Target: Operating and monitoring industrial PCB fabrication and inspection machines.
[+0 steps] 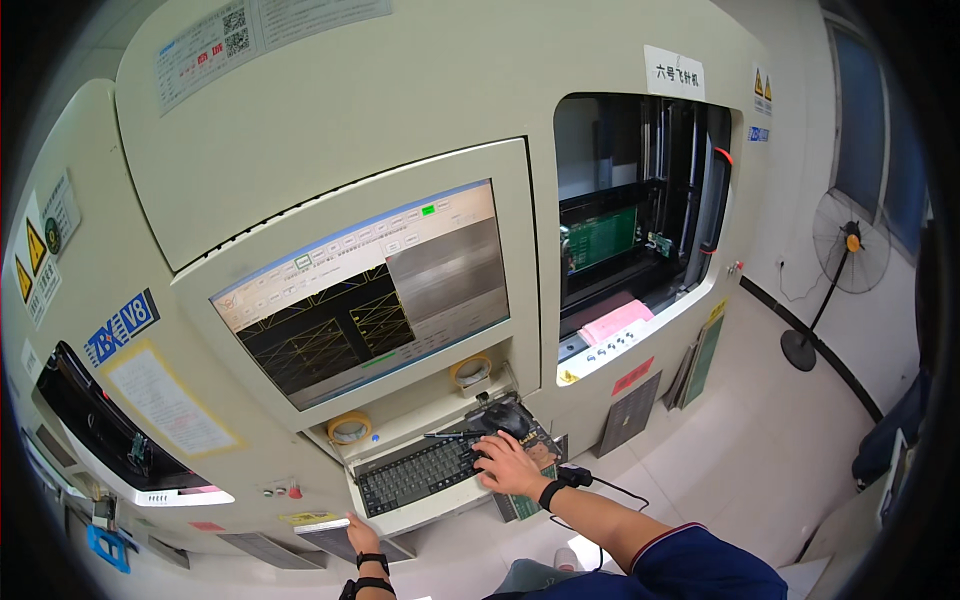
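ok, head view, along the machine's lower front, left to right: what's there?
Red button → left hand → tape roll → keyboard → right hand → dark vent panel → standing fan.

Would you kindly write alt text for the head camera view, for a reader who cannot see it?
A person's right hand rests on the right end of a dark keyboard below a beige machine's monitor, while the left hand touches a lower ledge. A pedestal fan stands at the far right.

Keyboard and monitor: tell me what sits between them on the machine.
In the head view, two yellow tape rolls rest on the ledge between the black keyboard and the monitor. The right hand rests at the keyboard's right end.
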A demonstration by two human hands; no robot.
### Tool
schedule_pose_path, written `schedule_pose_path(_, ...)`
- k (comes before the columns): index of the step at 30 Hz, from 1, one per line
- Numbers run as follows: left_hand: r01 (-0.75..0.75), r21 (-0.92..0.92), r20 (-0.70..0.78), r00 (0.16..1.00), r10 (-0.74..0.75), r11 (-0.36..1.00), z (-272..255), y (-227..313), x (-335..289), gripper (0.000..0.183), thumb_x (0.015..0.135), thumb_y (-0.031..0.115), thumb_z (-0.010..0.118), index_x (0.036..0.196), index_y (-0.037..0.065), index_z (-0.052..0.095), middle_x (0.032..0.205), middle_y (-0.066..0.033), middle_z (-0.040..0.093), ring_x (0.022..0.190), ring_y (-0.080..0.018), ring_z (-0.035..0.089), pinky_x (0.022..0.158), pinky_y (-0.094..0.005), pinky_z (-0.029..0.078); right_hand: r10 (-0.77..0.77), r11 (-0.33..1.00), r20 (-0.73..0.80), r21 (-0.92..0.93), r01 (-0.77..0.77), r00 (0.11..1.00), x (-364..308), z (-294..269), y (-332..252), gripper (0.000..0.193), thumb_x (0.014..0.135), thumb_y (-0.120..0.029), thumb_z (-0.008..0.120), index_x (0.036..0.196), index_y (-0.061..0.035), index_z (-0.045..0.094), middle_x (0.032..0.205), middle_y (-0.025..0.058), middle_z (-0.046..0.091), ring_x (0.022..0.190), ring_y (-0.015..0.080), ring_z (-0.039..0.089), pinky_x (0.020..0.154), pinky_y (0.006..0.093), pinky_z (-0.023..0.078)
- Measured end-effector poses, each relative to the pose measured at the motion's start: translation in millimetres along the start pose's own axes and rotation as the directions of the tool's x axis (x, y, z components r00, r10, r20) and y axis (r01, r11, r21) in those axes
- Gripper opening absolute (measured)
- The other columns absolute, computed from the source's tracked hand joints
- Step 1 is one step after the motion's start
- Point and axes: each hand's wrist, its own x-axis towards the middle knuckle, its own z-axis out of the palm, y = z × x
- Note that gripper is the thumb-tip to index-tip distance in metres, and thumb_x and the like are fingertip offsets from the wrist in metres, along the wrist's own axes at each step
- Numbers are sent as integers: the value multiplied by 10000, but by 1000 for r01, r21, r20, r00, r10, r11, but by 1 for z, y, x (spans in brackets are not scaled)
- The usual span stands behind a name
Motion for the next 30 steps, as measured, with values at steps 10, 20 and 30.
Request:
schedule_pose_path(10, 12, 31, -49, 999, -10, 999, 11, -23, 16, 836, 958, 556, 199, 883, -179, 591, 874, -375, 589, 895, -502, 544, 798, -482, 402, 13, 1000, 18, 14, -13, 1000, -1, -1, 0, 230, 805, -295, 573, 940, -122, 640, 1237, 76, 509, 1266, 246, 369, 1100, 462, 201)
schedule_pose_path(20, 11, 46, -17, 1000, -10, 999, 12, -27, 18, 785, 981, 490, 178, 896, -170, 595, 907, -388, 575, 929, -531, 515, 806, -511, 384, -1, 1000, 70, -16, 2, 998, -1, 1, 2, 262, 799, -289, 574, 1004, -129, 606, 1246, 81, 500, 1264, 240, 377, 1100, 465, 202)
schedule_pose_path(30, 8, 8, -40, 999, -7, 1000, 15, -30, 21, 799, 969, 521, 203, 893, -172, 594, 909, -374, 587, 912, -514, 531, 800, -497, 397, 14, 1000, -10, -1, -14, 1000, 0, 1, 0, 303, 829, -331, 553, 1029, -108, 599, 1287, 79, 479, 1284, 227, 355, 1113, 439, 185)
